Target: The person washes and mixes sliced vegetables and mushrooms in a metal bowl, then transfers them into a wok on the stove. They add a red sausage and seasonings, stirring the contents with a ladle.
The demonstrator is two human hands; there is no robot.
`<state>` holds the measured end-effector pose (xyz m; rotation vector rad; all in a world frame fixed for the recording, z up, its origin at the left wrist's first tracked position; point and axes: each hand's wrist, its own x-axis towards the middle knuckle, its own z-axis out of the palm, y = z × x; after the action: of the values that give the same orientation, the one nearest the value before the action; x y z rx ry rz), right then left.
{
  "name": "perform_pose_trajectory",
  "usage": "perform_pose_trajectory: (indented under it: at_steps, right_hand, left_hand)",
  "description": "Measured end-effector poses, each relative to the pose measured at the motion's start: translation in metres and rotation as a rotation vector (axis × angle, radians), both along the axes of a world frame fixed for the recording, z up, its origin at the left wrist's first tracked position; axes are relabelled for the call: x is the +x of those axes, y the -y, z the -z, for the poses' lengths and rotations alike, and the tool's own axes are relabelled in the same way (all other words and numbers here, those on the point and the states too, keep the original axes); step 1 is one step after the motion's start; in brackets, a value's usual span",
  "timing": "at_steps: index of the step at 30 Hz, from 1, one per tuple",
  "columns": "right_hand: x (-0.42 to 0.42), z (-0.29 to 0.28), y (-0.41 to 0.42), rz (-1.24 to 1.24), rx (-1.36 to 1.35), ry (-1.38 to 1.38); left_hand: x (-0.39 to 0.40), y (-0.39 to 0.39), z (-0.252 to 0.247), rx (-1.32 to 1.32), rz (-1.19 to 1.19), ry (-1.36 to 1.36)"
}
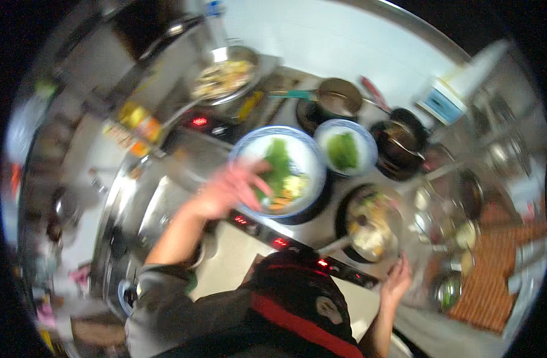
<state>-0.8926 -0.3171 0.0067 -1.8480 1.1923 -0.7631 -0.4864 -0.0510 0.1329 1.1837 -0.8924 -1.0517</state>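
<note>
My left hand [235,188], blurred, reaches over the left rim of a large blue-rimmed bowl [320,179], its fingers spread above the contents. In that bowl lie leafy greens [278,161] and chopped yellow and orange food [289,192]. A smaller blue-rimmed bowl [371,145] with greens [343,151] stands at its upper right. My right hand [396,277] is beside the lower right of a pan [374,223] of mixed food on the stove; whether it touches anything is unclear.
Behind the bowls stand a saucepan [339,96] and dark pots [401,143]. A large pan of food [224,78] sits at the upper left. Red-lit controls [280,242] run along the stove's front. Small containers [428,223] and an orange-brown slatted mat [492,277] lie on the right.
</note>
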Motion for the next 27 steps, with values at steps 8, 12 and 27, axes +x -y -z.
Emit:
perform_pose_trajectory:
  at_steps: [8,12,27]
  right_hand:
    - [0.037,-0.045,-0.030,0.074,0.240,0.327]
    - [0.035,-0.056,-0.043,0.142,0.490,0.568]
    - [-0.058,-0.041,0.032,-0.668,0.734,0.557]
  left_hand:
    - [0.024,0.043,-0.019,-0.059,-0.669,0.184]
    - [-0.072,0.068,-0.001,-0.024,-0.022,0.035]
    - [-0.325,0.216,0.054,0.193,-0.121,-0.405]
